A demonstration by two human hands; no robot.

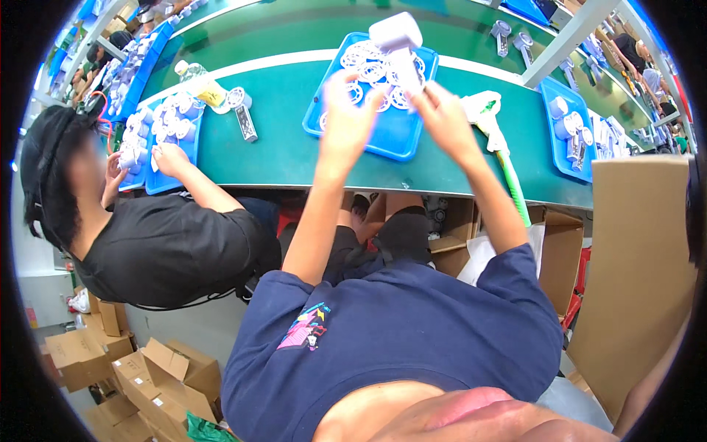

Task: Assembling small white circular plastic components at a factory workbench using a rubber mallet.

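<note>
My right hand grips the lower end of the handle of a pale lilac-white plastic device housing, which has a bulky rounded head above a straight handle. It is raised over a blue tray of white ring-shaped plastic parts. Beside it, my left hand is a little blurred, its thumb and fingers apart, with nothing visible in them. Right of the tray, a crumpled white cloth or bag lies next to a bright green strip that hangs over the bench edge.
A co-worker in black handles white parts in blue trays at left. On the green bench lie a similar device and a bottle of yellow liquid. Another blue tray and a tall cardboard sheet stand right.
</note>
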